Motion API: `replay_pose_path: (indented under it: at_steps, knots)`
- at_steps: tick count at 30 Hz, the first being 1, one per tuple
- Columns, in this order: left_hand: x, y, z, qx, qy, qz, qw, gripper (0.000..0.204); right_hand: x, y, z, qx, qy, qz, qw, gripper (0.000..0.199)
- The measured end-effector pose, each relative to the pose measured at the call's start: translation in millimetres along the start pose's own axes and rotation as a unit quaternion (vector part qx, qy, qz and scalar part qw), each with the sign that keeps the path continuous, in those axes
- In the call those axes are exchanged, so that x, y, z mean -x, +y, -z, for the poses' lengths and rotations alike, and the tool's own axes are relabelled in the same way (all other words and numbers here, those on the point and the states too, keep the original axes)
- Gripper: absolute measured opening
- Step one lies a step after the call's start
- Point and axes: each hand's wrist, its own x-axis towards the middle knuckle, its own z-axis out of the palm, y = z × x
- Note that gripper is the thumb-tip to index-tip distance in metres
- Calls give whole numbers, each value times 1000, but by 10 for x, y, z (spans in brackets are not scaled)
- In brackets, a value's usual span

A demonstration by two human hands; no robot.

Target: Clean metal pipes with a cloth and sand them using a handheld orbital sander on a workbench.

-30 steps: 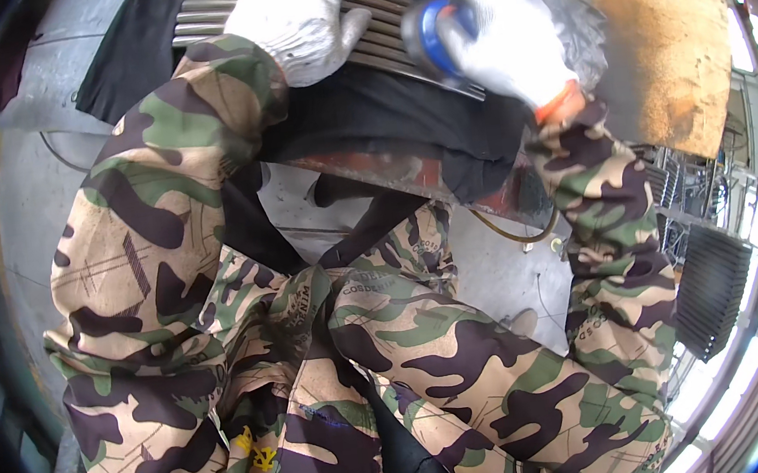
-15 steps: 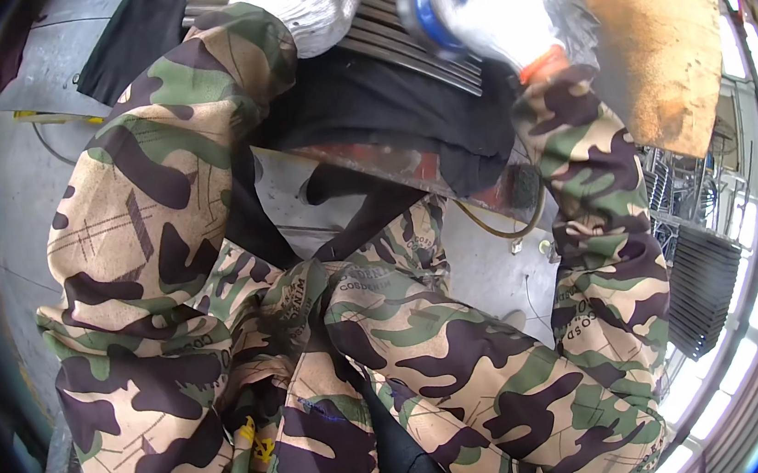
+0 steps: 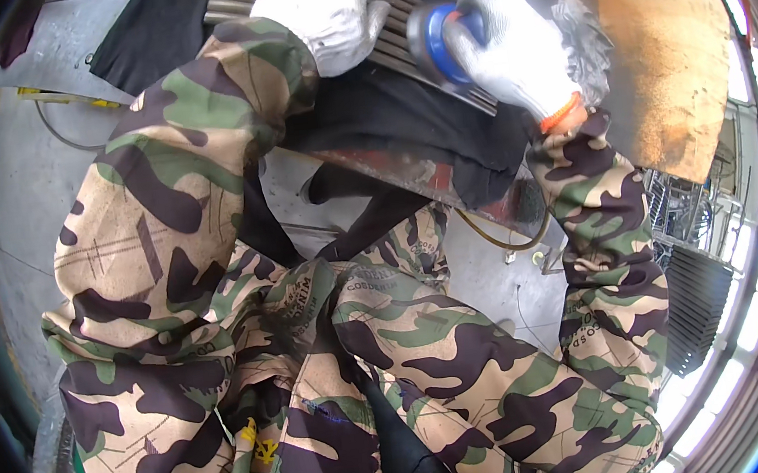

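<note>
Several grey metal bars (image 3: 395,39) lie side by side on a black cloth (image 3: 356,109) at the top of the view. My left hand (image 3: 324,21), in a white knit glove, rests across them with its fingers stretched out. Further right, my gloved right hand (image 3: 514,49) is closed around a round blue-and-grey tool (image 3: 445,43), which sits against the bars near their right end. The tool's underside and exact kind are hidden. Crumpled grey material (image 3: 582,38) shows just beyond my right wrist.
A stained tan board (image 3: 671,67) stands to the right of the bars. Beneath the cloth is a worn red-and-grey table edge (image 3: 409,173), with a hose (image 3: 514,245) hanging below. Stacked dark metal parts (image 3: 699,309) are on a rack at the far right.
The whole view has shifted slightly, so the bars and both hands appear lower and further right. My right hand and the tool have come a little nearer to me along the bars.
</note>
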Motion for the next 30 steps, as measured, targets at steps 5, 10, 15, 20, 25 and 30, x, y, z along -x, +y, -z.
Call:
replay_pose_path:
  at_steps: [5,10,15,20,25,30]
  knots:
    - [-138,-27,-78,1,7,0,1000,61,-75,-41,-5,35,31,-69,997,36]
    - [-196,-37,-101,7,4,10,1000,60,-48,-2,-33,25,20,-20,999,35]
    - [-223,-40,-134,-1,26,5,1000,59,6,4,-17,43,31,-63,997,35]
    - [-288,-70,-114,-22,35,-7,999,56,-18,-48,36,22,12,-45,999,33]
    - [-394,-64,-113,-27,-1,-23,999,57,-42,-91,126,51,42,-59,996,27]
    - [-545,-74,-174,-96,33,-110,989,47,-15,-53,167,5,31,-75,997,27]
